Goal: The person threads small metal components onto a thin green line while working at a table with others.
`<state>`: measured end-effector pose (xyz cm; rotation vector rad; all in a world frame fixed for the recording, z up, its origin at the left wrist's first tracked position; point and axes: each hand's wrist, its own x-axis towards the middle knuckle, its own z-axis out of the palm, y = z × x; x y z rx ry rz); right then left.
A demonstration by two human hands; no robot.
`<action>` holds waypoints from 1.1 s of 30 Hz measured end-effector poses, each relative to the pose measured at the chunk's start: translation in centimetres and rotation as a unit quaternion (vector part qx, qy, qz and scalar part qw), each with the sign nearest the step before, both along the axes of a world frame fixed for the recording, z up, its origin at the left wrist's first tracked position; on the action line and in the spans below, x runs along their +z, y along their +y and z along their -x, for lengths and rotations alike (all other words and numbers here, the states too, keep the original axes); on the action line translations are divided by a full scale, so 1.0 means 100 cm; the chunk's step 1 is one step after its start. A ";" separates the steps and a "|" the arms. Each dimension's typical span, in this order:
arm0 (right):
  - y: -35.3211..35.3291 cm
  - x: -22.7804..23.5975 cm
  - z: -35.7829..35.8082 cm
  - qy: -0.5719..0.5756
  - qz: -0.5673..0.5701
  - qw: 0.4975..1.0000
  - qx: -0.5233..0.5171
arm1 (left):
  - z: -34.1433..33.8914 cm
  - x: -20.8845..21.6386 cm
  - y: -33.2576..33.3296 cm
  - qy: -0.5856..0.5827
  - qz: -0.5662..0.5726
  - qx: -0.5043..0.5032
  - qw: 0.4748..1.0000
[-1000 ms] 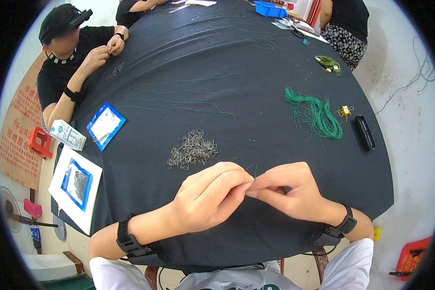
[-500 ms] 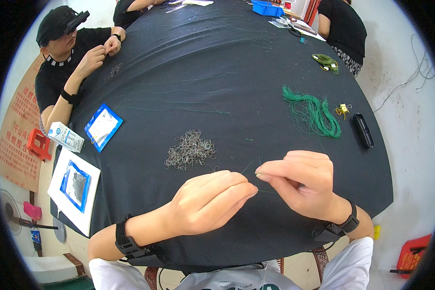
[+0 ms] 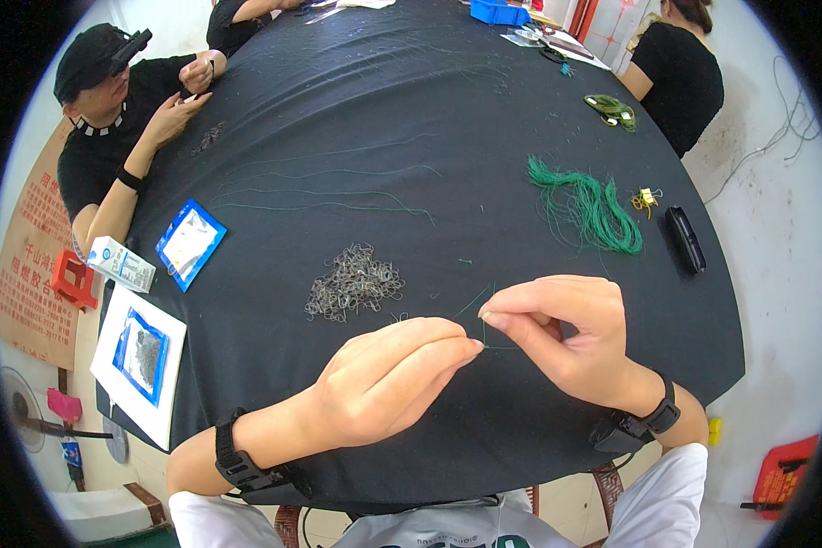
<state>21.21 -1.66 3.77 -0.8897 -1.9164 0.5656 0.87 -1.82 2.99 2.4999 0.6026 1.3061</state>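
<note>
My left hand is closed in a pinch near the front of the black-clothed table, with a thin green fishing line at its fingertips. Whether a hook is also inside that pinch is hidden. Just to the right and slightly higher, my right hand pinches the same kind of line between thumb and forefinger. Short strands of it cross the small gap between the hands. Beyond my left hand lies a heap of small metal fishhooks. A hank of green line rests beyond my right hand.
Several cut lines lie across the black cloth. At left are a blue packet, a carton and a white board bearing another packet. A black case and yellow clip sit right. Co-workers sit around the table.
My hands have shifted only slightly, still pinching; the green line between them shows more clearly. The co-worker at left has moved their hands apart. The person at far right has shifted.
</note>
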 end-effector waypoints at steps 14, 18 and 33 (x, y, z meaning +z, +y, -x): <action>0.005 -0.002 0.000 -0.009 -0.123 0.992 0.024 | 0.003 0.000 -0.004 0.012 -0.007 0.017 1.000; 0.004 -0.003 0.000 0.003 -0.046 0.998 0.037 | 0.003 -0.001 -0.005 -0.001 -0.017 0.013 1.000; -0.004 -0.021 0.008 0.050 0.108 0.984 0.135 | 0.001 0.002 -0.003 -0.038 0.002 0.052 0.998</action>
